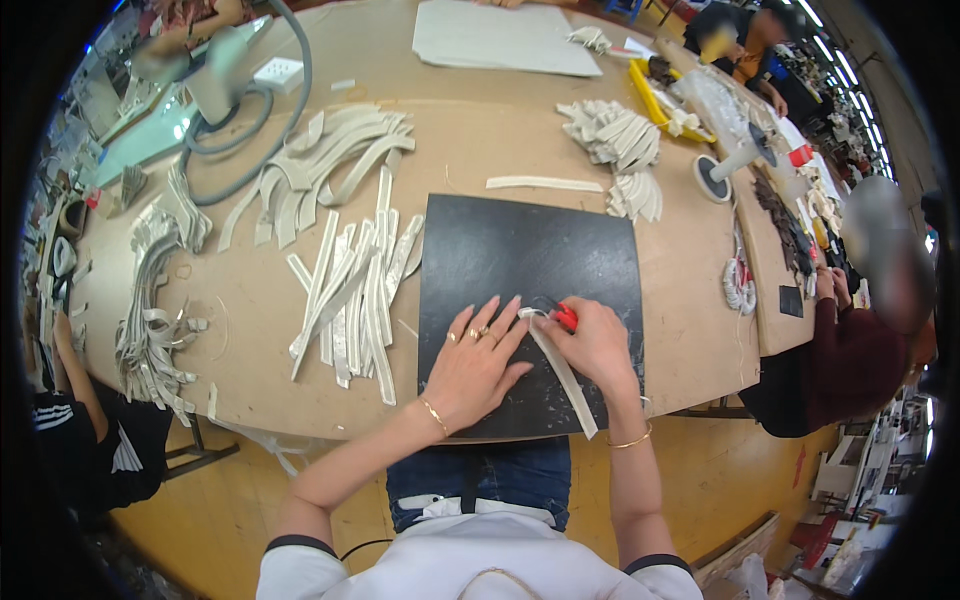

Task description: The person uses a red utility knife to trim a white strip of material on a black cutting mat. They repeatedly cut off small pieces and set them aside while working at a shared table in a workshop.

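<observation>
One black rectangular mat (480,240) lies on the tan surface (700,330). Hands at the mat: two. The left hand (478,365) is spread palm-down over it, its grip released. The right hand (595,345) has its grip clenched around one red-handled tool with a dark head (567,318).

On the mat, one narrow pale-grey strip (565,385) runs from between the hands to just past the near edge. One straight off-white strip (545,183) lies just beyond the mat's far edge. Two stacked clusters of pale pieces, one larger (615,135) and one smaller (636,195), sit beyond its far right corner. Left of the mat lie one pile of straight pale strips (355,290) and, farther from the person, one heap of curved pale strips (320,165); both overlap too much for a firm count.

The right fingers hide most of the tool; its working end is hard to make out. Whether the left index fingertip touches the strip cannot be told.
</observation>
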{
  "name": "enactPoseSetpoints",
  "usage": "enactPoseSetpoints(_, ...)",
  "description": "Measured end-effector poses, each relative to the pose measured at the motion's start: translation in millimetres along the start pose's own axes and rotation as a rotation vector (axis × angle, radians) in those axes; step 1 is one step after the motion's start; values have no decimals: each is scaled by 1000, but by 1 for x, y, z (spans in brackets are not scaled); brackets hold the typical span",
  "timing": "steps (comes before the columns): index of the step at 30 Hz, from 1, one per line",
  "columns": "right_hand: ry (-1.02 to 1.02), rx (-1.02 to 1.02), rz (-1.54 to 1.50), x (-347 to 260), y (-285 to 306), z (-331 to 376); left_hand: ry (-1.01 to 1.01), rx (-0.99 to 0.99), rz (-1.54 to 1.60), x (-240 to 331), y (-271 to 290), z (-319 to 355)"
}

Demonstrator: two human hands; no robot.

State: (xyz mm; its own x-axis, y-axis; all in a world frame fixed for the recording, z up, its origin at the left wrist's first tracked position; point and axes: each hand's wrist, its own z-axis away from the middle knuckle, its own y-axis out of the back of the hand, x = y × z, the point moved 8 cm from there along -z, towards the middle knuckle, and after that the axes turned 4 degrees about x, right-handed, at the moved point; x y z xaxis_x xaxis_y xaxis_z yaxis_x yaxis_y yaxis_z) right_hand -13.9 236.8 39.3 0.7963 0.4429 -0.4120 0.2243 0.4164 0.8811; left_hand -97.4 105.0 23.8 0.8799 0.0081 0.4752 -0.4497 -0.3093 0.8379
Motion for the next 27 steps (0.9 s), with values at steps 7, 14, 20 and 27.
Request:
enactPoseSetpoints(7,-92,18,-99,5,-2,-13,-121,-81,-53,-16,-11,-23)
enactPoseSetpoints(14,-139,-87,-89,-2,-11,-18,-57,-45,-34,-19,-10,-13)
enactPoseSetpoints(20,-76,-65,-98,-4,-10,-15,-25,-51,-34,-19,-11,-15)
enactPoseSetpoints(27,-91,6,-196,-6,-19,7,-59,3,-196,-11,-9,-15)
